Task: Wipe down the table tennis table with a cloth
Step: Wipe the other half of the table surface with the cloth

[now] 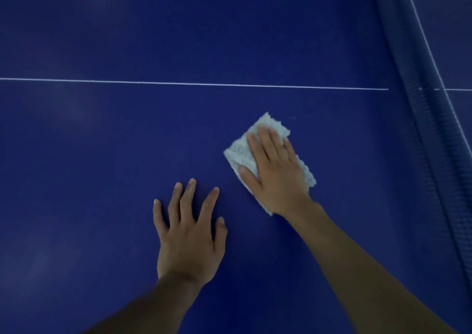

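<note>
The dark blue table tennis table (pixel 102 142) fills the view. A folded, fluffy white cloth (pixel 238 152) lies flat on it, right of centre. My right hand (pixel 275 172) presses palm-down on the cloth, fingers together and pointing away from me, covering most of it. My left hand (pixel 189 229) rests flat on the bare table surface to the left and nearer to me, fingers spread, holding nothing.
A thin white centre line (pixel 178 83) crosses the table left to right beyond both hands. The blue net (pixel 419 103) with its white top tape runs along the right side, close to the cloth. The other table half shows beyond the net.
</note>
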